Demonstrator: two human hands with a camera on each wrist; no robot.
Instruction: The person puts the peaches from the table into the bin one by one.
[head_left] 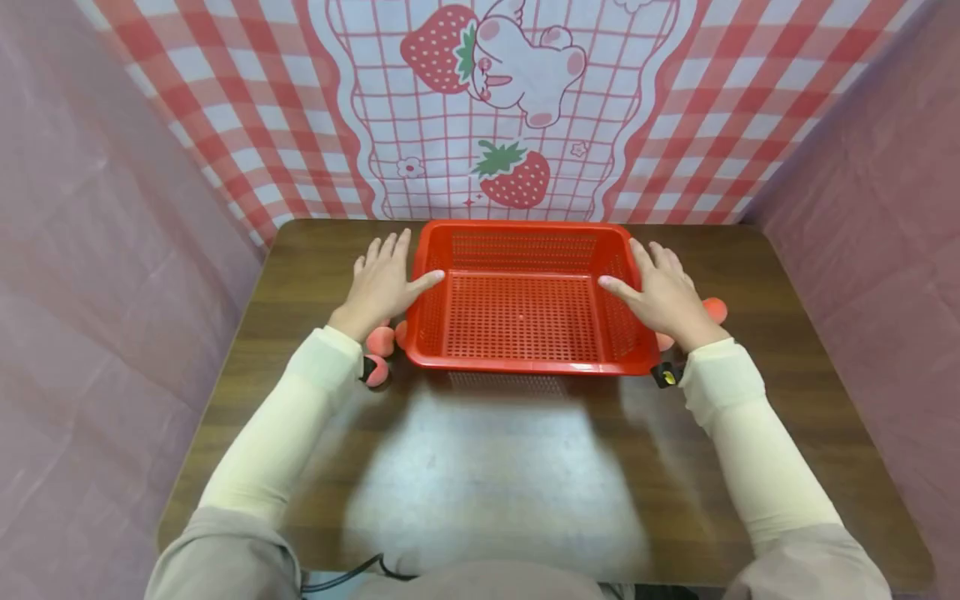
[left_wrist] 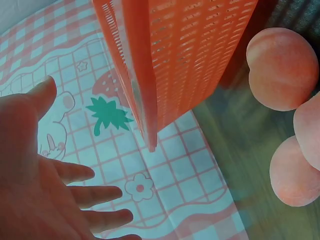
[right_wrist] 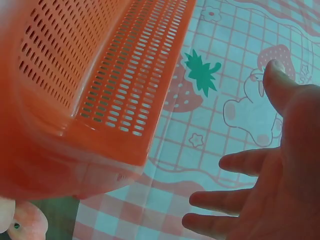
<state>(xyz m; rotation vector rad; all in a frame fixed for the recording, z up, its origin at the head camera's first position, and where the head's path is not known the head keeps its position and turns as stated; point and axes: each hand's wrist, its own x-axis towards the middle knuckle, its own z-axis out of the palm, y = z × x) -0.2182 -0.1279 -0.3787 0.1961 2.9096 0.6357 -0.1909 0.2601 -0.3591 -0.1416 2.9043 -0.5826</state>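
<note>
A red plastic basket (head_left: pixel 525 367) with slotted walls sits at the back middle of the table, nothing visible inside it. My left hand (head_left: pixel 381 285) hovers at its left side, fingers spread and thumb over the rim. Opposite it, my right hand (head_left: pixel 663 292) is by the right rim with its fingers extended. Both wrist views show a gap between the basket wall (left_wrist: pixel 195 55) and the left fingers, and between the basket (right_wrist: pixel 100 135) and the right fingers. Several peaches (head_left: pixel 380 341) lie left of the basket; another peach (head_left: pixel 715 310) is beyond my right wrist.
A wooden table (head_left: pixel 787 433) carries everything. Behind it hangs a red checked cloth (head_left: pixel 277 108) with strawberries, and pink curtains (head_left: pixel 97 292) flank both sides. A black cable (head_left: pixel 345 575) runs by the front edge. One more peach (right_wrist: pixel 31 222) shows below the basket's right corner.
</note>
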